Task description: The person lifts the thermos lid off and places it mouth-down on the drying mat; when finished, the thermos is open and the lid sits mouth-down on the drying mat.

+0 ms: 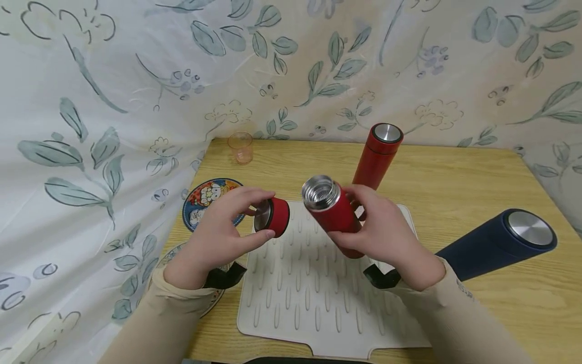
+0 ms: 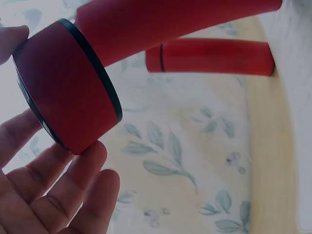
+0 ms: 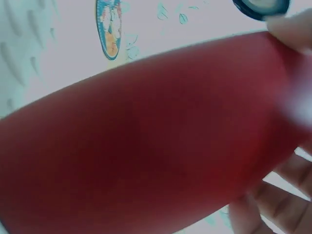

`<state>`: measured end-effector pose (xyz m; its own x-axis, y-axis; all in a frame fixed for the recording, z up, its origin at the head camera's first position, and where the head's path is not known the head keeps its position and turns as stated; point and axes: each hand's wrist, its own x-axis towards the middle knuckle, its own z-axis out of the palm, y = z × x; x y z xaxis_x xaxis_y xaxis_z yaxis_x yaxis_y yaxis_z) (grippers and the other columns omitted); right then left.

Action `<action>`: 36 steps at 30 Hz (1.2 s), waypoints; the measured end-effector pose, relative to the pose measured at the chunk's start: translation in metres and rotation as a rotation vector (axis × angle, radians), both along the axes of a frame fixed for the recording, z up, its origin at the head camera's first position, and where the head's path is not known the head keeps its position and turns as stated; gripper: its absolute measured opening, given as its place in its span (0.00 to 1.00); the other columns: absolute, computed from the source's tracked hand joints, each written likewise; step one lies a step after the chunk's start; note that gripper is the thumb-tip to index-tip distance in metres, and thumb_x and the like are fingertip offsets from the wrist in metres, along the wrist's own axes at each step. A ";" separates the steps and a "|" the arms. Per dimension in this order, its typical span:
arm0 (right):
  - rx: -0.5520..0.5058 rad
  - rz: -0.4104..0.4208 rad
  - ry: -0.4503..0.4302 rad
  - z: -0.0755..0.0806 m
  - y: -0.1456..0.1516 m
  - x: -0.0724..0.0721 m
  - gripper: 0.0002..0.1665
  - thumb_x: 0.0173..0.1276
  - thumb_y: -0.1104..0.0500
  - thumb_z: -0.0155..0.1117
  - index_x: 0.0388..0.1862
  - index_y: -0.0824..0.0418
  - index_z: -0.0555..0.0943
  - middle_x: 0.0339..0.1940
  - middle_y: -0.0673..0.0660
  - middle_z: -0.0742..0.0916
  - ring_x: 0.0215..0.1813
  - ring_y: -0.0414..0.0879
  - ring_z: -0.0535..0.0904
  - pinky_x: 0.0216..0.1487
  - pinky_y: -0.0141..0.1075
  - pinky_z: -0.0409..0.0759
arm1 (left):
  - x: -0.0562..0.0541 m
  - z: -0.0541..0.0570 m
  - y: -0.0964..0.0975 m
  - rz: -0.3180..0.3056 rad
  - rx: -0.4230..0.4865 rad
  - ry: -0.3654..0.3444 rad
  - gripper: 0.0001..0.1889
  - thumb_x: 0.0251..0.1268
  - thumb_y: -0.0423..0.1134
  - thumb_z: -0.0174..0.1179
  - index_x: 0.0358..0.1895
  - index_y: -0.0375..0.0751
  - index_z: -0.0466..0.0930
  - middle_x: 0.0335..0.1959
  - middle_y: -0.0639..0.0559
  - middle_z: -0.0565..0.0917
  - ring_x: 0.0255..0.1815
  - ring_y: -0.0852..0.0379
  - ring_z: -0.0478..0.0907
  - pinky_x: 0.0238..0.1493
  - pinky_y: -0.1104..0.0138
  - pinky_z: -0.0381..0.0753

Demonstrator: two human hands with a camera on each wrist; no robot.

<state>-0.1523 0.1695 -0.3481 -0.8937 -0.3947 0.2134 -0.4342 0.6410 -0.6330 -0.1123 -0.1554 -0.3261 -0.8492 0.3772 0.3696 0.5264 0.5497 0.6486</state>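
Between thumb and fingers my left hand (image 1: 227, 230) pinches a red bottle cap (image 1: 280, 217) with a silver top and black rim, its open side turned toward the bottle. My right hand (image 1: 386, 227) grips a red thermos bottle (image 1: 336, 212) round its body. The bottle leans to the left, and its bare steel mouth shows threads and a strainer inside. Cap and bottle are apart, both above the white draining mat (image 1: 318, 308). In the left wrist view the cap (image 2: 68, 87) sits at the fingertips. The bottle body (image 3: 146, 131) fills most of the right wrist view.
A second red thermos (image 1: 377, 154) stands capped behind the right hand. Beside the right forearm is a dark blue thermos (image 1: 495, 245). Round patterned plates (image 1: 193, 202) lie at the left, with a pink clear cup (image 1: 241, 149) at the back. Floral cloth (image 1: 318, 76) hangs behind the wooden table (image 1: 477, 192).
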 end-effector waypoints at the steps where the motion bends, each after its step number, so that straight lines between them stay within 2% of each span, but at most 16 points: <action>1: -0.042 -0.021 -0.030 0.001 0.001 -0.006 0.50 0.56 0.53 0.90 0.75 0.58 0.75 0.60 0.58 0.89 0.52 0.55 0.87 0.49 0.52 0.90 | 0.000 -0.003 -0.001 0.009 -0.004 -0.003 0.32 0.61 0.37 0.82 0.70 0.41 0.85 0.65 0.46 0.87 0.59 0.51 0.84 0.55 0.49 0.93; 6: -0.269 -0.129 -0.150 0.004 -0.004 -0.036 0.47 0.65 0.54 0.85 0.78 0.58 0.71 0.64 0.59 0.86 0.55 0.57 0.88 0.57 0.55 0.88 | -0.001 -0.018 -0.001 0.069 -0.036 -0.043 0.32 0.62 0.38 0.82 0.71 0.42 0.84 0.65 0.47 0.87 0.58 0.51 0.84 0.57 0.48 0.91; 9: -0.368 -0.175 -0.160 0.000 -0.011 -0.053 0.48 0.66 0.55 0.84 0.80 0.57 0.68 0.68 0.57 0.85 0.60 0.57 0.87 0.61 0.55 0.88 | -0.001 -0.027 0.001 0.096 -0.072 -0.080 0.32 0.63 0.41 0.81 0.72 0.44 0.84 0.67 0.47 0.86 0.60 0.50 0.84 0.59 0.47 0.90; 13: -0.445 -0.209 -0.175 -0.008 -0.022 -0.073 0.51 0.66 0.57 0.84 0.82 0.54 0.66 0.74 0.56 0.82 0.70 0.56 0.82 0.70 0.57 0.85 | -0.006 -0.037 0.005 0.114 -0.140 -0.115 0.33 0.63 0.44 0.82 0.72 0.46 0.85 0.67 0.48 0.86 0.64 0.49 0.83 0.61 0.45 0.88; 19: -0.428 -0.247 -0.242 -0.022 -0.035 -0.095 0.50 0.68 0.57 0.84 0.82 0.53 0.65 0.77 0.57 0.79 0.77 0.59 0.79 0.75 0.60 0.82 | -0.018 -0.056 0.015 0.110 -0.247 -0.151 0.33 0.62 0.44 0.83 0.71 0.47 0.86 0.64 0.51 0.86 0.60 0.52 0.85 0.59 0.50 0.88; 23: -0.398 -0.261 -0.280 -0.029 -0.042 -0.102 0.53 0.68 0.54 0.84 0.84 0.51 0.64 0.78 0.56 0.79 0.77 0.59 0.78 0.74 0.60 0.81 | -0.026 -0.070 0.023 0.109 -0.325 -0.183 0.33 0.62 0.43 0.83 0.71 0.46 0.86 0.64 0.50 0.86 0.63 0.49 0.83 0.62 0.52 0.88; 26: -0.407 -0.253 -0.291 -0.033 -0.046 -0.105 0.53 0.67 0.54 0.84 0.84 0.51 0.65 0.77 0.56 0.79 0.77 0.59 0.78 0.75 0.60 0.81 | -0.031 -0.078 0.026 0.132 -0.386 -0.198 0.33 0.62 0.44 0.83 0.72 0.47 0.85 0.65 0.49 0.86 0.65 0.48 0.82 0.64 0.52 0.87; 29: -0.415 -0.246 -0.291 -0.036 -0.049 -0.106 0.51 0.66 0.54 0.85 0.83 0.52 0.66 0.76 0.56 0.80 0.76 0.59 0.78 0.75 0.60 0.81 | -0.036 -0.083 0.029 0.144 -0.430 -0.196 0.33 0.62 0.44 0.83 0.72 0.47 0.85 0.66 0.49 0.86 0.66 0.48 0.82 0.66 0.53 0.86; 36: -0.400 -0.250 -0.297 -0.037 -0.053 -0.108 0.52 0.67 0.54 0.84 0.84 0.51 0.66 0.76 0.56 0.80 0.75 0.58 0.78 0.74 0.60 0.81 | -0.042 -0.088 0.031 0.127 -0.491 -0.206 0.32 0.64 0.43 0.81 0.72 0.47 0.85 0.68 0.48 0.86 0.67 0.45 0.82 0.68 0.51 0.85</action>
<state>-0.2604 0.1168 -0.3846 -0.9943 -0.1028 0.0274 -0.0652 0.3859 -0.9202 -0.1547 -0.1242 -0.4136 -0.9356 0.3530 -0.0025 0.3253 0.8650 0.3821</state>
